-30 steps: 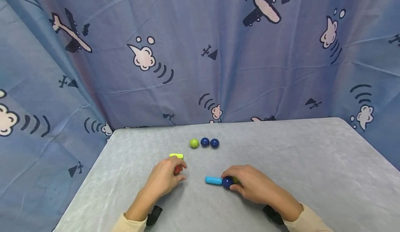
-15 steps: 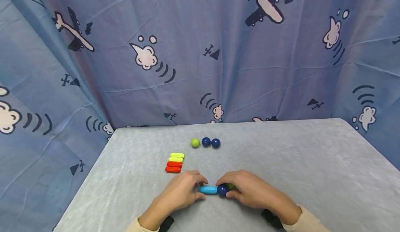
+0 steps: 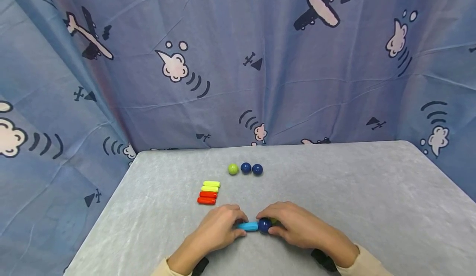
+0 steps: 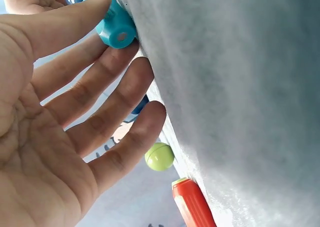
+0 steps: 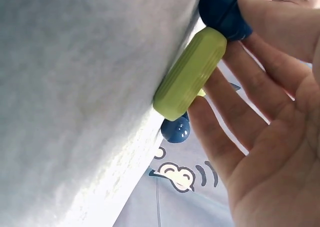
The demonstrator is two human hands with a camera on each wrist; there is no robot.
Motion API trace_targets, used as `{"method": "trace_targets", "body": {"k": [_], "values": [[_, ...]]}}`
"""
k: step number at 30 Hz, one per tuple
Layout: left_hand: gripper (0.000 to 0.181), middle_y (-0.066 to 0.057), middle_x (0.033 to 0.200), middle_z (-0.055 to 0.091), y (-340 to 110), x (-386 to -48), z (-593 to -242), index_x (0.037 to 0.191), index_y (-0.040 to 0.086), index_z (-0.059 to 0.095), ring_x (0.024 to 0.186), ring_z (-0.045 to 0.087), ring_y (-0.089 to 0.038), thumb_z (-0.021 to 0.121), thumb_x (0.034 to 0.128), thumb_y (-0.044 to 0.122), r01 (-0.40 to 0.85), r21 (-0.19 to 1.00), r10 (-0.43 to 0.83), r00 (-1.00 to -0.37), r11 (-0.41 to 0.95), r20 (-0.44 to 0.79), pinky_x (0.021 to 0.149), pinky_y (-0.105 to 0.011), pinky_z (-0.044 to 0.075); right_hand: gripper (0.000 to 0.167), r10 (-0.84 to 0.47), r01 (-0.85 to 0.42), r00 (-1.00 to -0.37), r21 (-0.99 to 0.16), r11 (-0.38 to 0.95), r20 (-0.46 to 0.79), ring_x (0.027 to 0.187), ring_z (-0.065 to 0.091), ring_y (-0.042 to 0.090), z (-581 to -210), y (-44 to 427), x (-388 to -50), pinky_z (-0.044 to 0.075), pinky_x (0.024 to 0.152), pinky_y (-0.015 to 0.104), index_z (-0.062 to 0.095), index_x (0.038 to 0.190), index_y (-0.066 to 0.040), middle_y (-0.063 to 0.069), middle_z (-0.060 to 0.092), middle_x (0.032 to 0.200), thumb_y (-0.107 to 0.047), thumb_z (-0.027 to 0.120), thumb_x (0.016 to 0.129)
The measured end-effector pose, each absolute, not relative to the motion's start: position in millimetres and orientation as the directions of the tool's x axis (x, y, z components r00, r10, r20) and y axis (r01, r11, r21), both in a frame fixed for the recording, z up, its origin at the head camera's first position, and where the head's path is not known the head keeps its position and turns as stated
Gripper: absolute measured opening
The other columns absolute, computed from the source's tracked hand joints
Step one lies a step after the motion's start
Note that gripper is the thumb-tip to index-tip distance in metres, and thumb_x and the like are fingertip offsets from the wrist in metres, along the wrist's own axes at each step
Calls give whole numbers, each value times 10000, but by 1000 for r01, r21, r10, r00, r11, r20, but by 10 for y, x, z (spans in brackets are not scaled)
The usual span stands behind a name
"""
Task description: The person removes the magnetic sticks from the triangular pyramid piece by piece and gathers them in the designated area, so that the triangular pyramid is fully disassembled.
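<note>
My left hand (image 3: 220,229) pinches a light blue stick (image 3: 249,227) between thumb and fingers. Its end, with a small hole, faces the camera in the left wrist view. At the stick's right end sits a dark blue ball (image 3: 265,225), which my right hand (image 3: 295,223) grips with thumb and fingertips. On the ball's other side, a yellow-green ridged stick (image 5: 190,74) lies under the right palm, mostly hidden from above. Stick, ball and stick form one line low on the table.
Two yellow sticks (image 3: 210,184) and two red sticks (image 3: 206,201) lie side by side at left on the grey table (image 3: 353,185). Farther back, a green ball (image 3: 233,169) and two dark blue balls (image 3: 246,167) stand in a row. A patterned blue curtain (image 3: 223,61) hangs behind.
My left hand has left the red sticks and come right to the light blue stick, now closing on it. My right hand has shifted slightly left and nearer with the joined pieces.
</note>
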State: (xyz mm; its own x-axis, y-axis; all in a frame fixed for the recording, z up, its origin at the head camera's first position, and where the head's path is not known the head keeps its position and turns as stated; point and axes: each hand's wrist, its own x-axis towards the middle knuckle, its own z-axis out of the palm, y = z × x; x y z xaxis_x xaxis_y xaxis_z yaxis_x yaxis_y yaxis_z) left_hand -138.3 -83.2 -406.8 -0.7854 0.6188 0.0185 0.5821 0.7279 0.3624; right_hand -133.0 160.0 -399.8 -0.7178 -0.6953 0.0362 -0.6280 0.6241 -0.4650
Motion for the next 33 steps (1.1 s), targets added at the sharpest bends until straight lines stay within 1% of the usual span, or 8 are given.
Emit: {"method": "trace_targets", "body": {"k": [7,15,19,27,33], "values": [[150,135,818,633,-816,-1369,-4072,914,209,759,757,526,10,832,807,284,584,323,613,-790,745,14,672,-187,456,405,-670,-604,-742,-434,669,0,1121,624,93,-4012,1577,-1328,503,948,418,664,1257,-211,-127,669,1199,-337,751,881],[135,136,777,603,-795,-1357,-4062,880,210,749,725,489,7,834,804,283,570,333,601,-799,751,14,645,-183,429,345,-648,-602,-761,-408,686,33,1036,628,56,-4019,1559,-1321,507,895,397,690,1184,-223,-152,680,1105,-414,714,898],[133,136,779,604,-795,-1354,-4053,881,210,752,727,488,7,831,807,287,564,341,600,-800,752,1,643,-186,428,325,-645,-602,-763,-408,687,38,998,631,37,-4020,1556,-1326,513,866,384,698,1164,-220,-151,686,1083,-404,717,896],[125,138,790,607,-813,-1356,-4051,887,203,753,742,489,7,825,814,274,557,366,604,-797,746,-20,654,-188,433,298,-646,-596,-763,-410,690,23,1005,630,28,-4007,1558,-1323,505,872,393,699,1157,-243,-168,685,1080,-372,731,891],[123,145,790,587,-826,-1367,-4062,834,212,735,746,510,-6,844,779,199,557,337,596,-803,759,-12,652,-218,456,287,-649,-624,-757,-378,684,74,1027,639,81,-3988,1617,-1330,516,891,402,708,1129,-222,-139,686,1082,-263,779,854]]}}
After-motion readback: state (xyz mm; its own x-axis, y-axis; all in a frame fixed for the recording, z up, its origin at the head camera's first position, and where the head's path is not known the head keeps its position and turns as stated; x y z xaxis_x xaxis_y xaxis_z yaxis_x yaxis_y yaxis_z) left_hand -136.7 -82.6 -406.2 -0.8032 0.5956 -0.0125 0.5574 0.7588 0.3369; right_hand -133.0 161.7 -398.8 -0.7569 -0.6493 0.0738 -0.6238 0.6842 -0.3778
